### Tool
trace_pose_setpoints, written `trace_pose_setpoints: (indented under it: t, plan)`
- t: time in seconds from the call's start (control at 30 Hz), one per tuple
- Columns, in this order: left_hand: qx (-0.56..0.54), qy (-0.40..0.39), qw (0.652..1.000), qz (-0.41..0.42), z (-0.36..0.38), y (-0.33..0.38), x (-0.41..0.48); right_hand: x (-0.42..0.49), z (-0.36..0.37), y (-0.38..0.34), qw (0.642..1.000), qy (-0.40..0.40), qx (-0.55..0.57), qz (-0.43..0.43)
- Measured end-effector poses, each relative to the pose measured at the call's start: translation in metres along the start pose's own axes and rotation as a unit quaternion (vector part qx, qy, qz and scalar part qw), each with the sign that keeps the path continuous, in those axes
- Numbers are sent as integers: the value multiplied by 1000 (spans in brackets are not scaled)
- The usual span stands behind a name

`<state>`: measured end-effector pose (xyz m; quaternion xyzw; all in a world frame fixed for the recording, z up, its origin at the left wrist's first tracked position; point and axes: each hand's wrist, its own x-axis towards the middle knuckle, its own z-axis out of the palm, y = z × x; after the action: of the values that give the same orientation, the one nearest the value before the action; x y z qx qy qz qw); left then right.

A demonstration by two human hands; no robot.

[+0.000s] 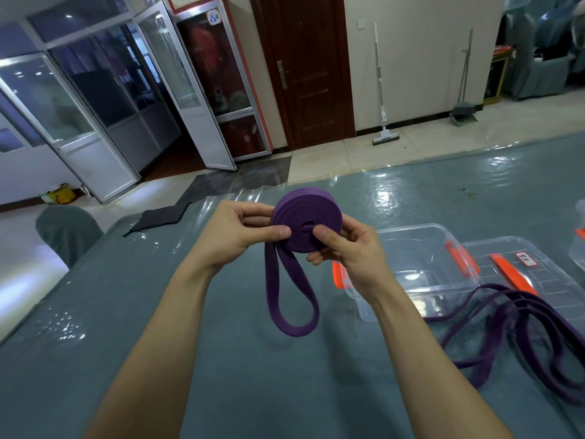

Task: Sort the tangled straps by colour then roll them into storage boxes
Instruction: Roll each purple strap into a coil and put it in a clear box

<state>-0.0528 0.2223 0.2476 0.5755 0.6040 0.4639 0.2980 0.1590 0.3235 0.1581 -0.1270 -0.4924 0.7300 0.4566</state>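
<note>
A purple strap (296,217) is wound into a flat coil held above the table, with a loose loop of it hanging down to the tabletop. My left hand (240,231) pinches the coil's left side, thumb on its face. My right hand (345,247) grips the right side, thumb pressed near the coil's centre. A clear storage box (443,248) with orange latches stands open to the right of my hands. More dark purple straps (519,337) lie tangled on the table at the right, partly over a clear lid (544,274).
The table (190,312) has a grey-green cloth under clear plastic. A black cloth (161,217) lies at its far left corner, with a covered chair (68,231) beyond. Another clear box (579,239) shows at the right edge.
</note>
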Motion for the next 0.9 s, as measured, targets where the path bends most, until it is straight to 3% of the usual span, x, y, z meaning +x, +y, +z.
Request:
trace_pose_setpoints:
  t: [0.1,0.17,0.2,0.3,0.37,0.43,0.77,0.9]
  plan:
    - [56,-16,998,-10,-7,7,2,0,-4,10,999,-32,-11,14]
    - [146,-57,987,-21,-15,18,8,1,-6,16,989,-44,-144,15]
    - [202,-86,975,-33,-18,25,12,1,-6,17,964,-41,-263,2]
    - [385,-169,906,-44,-23,43,30,-4,-3,26,833,-61,-536,-124]
    - [450,-199,869,-48,-21,51,38,-6,3,37,769,-72,-596,-219]
    - [463,-209,860,-55,-19,54,43,-9,9,46,735,-68,-614,-280]
    - [421,-221,877,-70,-18,38,32,-18,19,66,703,-74,-647,-286]
    - [386,-219,892,-81,-21,25,26,-19,20,78,722,-47,-622,-300]
